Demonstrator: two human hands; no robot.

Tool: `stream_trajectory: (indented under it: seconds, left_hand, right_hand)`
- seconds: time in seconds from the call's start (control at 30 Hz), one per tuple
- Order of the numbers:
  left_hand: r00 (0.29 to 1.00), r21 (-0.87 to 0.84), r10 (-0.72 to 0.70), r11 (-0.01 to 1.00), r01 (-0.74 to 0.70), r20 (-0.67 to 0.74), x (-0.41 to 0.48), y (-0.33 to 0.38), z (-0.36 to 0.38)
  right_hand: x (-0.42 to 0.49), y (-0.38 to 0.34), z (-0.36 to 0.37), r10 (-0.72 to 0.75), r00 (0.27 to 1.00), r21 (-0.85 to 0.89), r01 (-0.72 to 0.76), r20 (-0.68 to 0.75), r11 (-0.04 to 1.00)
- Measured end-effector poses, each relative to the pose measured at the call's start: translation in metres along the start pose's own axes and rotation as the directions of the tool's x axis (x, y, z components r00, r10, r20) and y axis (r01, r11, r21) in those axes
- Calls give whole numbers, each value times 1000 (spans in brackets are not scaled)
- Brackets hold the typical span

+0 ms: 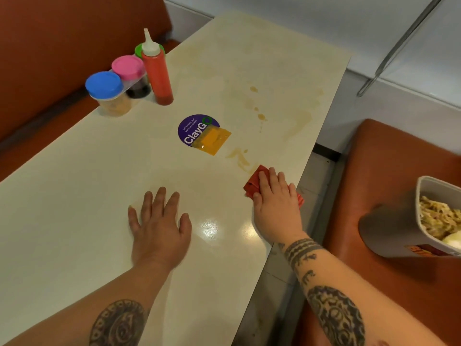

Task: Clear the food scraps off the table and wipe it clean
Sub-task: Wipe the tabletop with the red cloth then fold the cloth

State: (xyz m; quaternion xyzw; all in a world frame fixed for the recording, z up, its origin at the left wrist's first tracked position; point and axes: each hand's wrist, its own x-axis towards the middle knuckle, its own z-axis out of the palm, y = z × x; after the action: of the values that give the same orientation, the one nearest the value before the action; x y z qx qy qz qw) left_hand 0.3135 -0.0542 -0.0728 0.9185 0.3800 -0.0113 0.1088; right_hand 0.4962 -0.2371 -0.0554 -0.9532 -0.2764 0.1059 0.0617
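As I judged it, the likeliest slip was the folded red cloth (254, 179) spreading the brown sauce streaks (239, 158) rather than lifting them. The smears ran from just right of the round purple sticker (192, 128) to well beyond it, too much for one small pad of cloth. A wide sweep could also catch the translucent orange sauce sachet (212, 141), which lay partly on the sticker's near-right edge, and drag it through the wet patch or off the pale cream table (74, 208). The red plastic squeeze bottle (158, 76), standing beyond-left of the sticker, looked tall enough to tip if knocked.

The right hand (275, 203) lay near-right of the sticker, its grip spread: the fingers were straight and flat, pressing the cloth onto the table rather than curling round it. The left hand (159, 226) rested palm-down on the table, nearer than the sticker, its grip likewise spread and holding nothing. The food scraps seemed gathered in the white plastic tub (399, 226) far right of the sticker, on an orange seat.
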Motion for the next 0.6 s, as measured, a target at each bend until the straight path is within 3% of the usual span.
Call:
stream_trajectory:
  seconds: [0.2,0.37,0.5,0.6]
  left_hand:
    - [1000,1,-1,1000,1,10,0,1,1]
    - [1000,25,-10,1000,9,21,-2,0,0]
    - [1000,22,-16,1000,16,20,-2,1,-2]
    - [1000,23,-12,1000,12,19,-3,3,-2]
  right_hand:
    - [22,-4,2,148,989,24,-147,-23,989]
    - [-51,-49,16,-125,992,40,124,20,991]
    - [-105,-60,33,-375,925,74,370,65,926]
    - [-111,-35,32,-381,922,40,379,72,925]
